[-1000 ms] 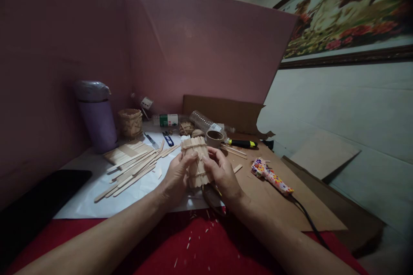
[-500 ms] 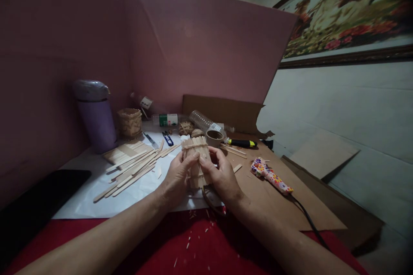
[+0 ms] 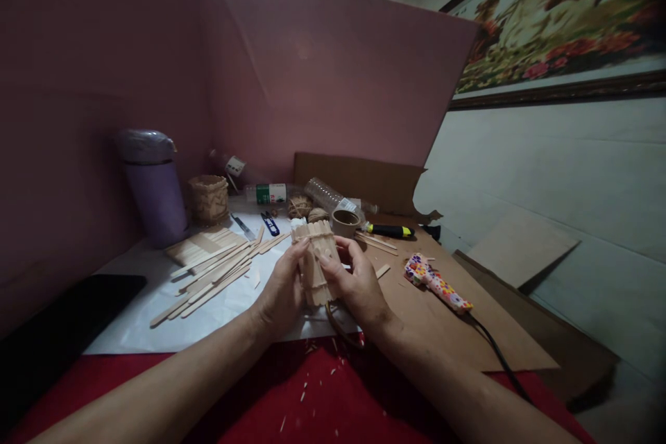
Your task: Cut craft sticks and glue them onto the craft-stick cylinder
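Note:
Between both hands is a small popsicle-stick holder (image 3: 316, 270), its sticks side by side with twine bands near the top and bottom. My left hand (image 3: 285, 284) grips its left side, thumb near the upper band. On the right side, my right hand (image 3: 359, 284) holds it, with the thumb lying across the front. The fingers behind the holder are partly hidden. A dark loop like a cord (image 3: 333, 322) shows below it. Loose popsicle sticks (image 3: 218, 281) lie to the left on white paper (image 3: 125, 326).
A flower-patterned glue gun (image 3: 437, 282) rests on cardboard (image 3: 499, 340) at right. Behind the hands are a tape roll (image 3: 345, 222), twine balls (image 3: 300, 206), plastic bottles (image 3: 327, 192), a yellow-black cutter (image 3: 390, 230) and blue snips (image 3: 270, 223). A purple tumbler (image 3: 157, 201) and woven basket (image 3: 209, 199) stand left.
My left thumb has moved up and left across the holder, uncovering more of its front. The holder has turned or tilted slightly in my hands. Everything else lies where it was.

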Demonstrator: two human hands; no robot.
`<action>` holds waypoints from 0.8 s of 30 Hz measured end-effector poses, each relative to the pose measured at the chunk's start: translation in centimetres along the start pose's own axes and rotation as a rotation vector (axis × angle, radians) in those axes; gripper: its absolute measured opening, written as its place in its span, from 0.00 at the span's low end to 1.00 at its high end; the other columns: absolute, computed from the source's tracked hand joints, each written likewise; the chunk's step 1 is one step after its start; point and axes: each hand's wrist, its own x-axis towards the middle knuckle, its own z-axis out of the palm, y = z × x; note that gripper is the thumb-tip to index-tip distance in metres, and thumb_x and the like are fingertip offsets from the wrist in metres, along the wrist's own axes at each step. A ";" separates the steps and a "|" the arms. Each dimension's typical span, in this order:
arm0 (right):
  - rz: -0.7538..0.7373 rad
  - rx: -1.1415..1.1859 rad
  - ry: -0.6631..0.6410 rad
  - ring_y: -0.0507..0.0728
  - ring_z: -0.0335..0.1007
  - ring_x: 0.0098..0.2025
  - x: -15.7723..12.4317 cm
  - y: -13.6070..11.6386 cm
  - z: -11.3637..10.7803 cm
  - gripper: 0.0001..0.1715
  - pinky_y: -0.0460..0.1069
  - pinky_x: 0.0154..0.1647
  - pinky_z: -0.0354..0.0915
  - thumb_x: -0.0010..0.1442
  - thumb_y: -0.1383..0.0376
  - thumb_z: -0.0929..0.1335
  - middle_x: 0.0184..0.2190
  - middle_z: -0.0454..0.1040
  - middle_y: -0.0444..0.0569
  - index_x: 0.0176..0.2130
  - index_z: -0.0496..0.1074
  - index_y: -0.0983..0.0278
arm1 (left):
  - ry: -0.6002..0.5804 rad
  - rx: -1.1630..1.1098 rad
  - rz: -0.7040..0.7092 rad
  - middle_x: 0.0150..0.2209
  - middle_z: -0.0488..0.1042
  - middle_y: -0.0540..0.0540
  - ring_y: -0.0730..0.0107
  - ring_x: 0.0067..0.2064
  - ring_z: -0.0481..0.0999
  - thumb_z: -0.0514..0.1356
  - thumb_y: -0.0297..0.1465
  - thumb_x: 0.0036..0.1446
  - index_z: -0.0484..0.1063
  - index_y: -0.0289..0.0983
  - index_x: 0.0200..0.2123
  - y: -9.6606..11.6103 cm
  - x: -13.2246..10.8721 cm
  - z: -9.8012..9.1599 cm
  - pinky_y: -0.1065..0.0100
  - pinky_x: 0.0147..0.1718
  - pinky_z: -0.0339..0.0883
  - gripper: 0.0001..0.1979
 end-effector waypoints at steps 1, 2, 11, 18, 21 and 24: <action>-0.003 -0.002 0.001 0.62 0.73 0.49 0.0 0.0 0.0 0.26 0.57 0.51 0.66 0.54 0.54 0.70 0.47 0.76 0.55 0.49 0.68 0.63 | 0.000 -0.004 -0.005 0.39 0.81 0.37 0.53 0.43 0.79 0.58 0.39 0.58 0.75 0.30 0.47 0.0 0.0 0.0 0.58 0.43 0.74 0.20; -0.005 -0.003 0.002 0.62 0.73 0.49 0.0 0.0 0.0 0.25 0.57 0.51 0.66 0.54 0.54 0.70 0.47 0.76 0.55 0.49 0.68 0.63 | 0.000 -0.007 -0.009 0.39 0.81 0.37 0.53 0.43 0.79 0.58 0.38 0.58 0.75 0.30 0.47 0.0 0.0 0.0 0.58 0.43 0.74 0.20; -0.006 0.008 0.001 0.63 0.72 0.49 0.0 0.0 0.1 0.27 0.58 0.52 0.66 0.54 0.53 0.70 0.47 0.76 0.56 0.49 0.68 0.64 | 0.007 -0.003 -0.003 0.40 0.80 0.37 0.53 0.42 0.79 0.61 0.39 0.55 0.74 0.31 0.48 0.0 -0.1 -0.1 0.59 0.41 0.73 0.21; -0.013 -0.002 0.001 0.63 0.72 0.49 0.0 -0.1 0.0 0.27 0.58 0.51 0.66 0.55 0.53 0.69 0.47 0.76 0.57 0.50 0.67 0.65 | 0.080 0.072 0.021 0.43 0.79 0.39 0.56 0.41 0.79 0.66 0.34 0.51 0.71 0.35 0.47 0.0 -0.2 0.0 0.61 0.38 0.74 0.20; -0.005 0.001 0.001 0.63 0.72 0.49 -0.1 -0.1 0.1 0.27 0.58 0.51 0.66 0.54 0.53 0.70 0.47 0.76 0.57 0.50 0.68 0.65 | 0.083 0.085 0.012 0.43 0.79 0.38 0.56 0.40 0.79 0.65 0.34 0.51 0.71 0.34 0.47 0.0 -0.2 0.0 0.61 0.36 0.74 0.20; 0.017 0.036 0.004 0.63 0.72 0.49 0.0 0.0 0.2 0.27 0.57 0.50 0.67 0.55 0.52 0.70 0.47 0.76 0.55 0.50 0.68 0.64 | 0.102 0.080 0.025 0.40 0.79 0.39 0.56 0.39 0.80 0.66 0.34 0.50 0.71 0.33 0.46 0.0 -0.1 0.1 0.61 0.36 0.74 0.20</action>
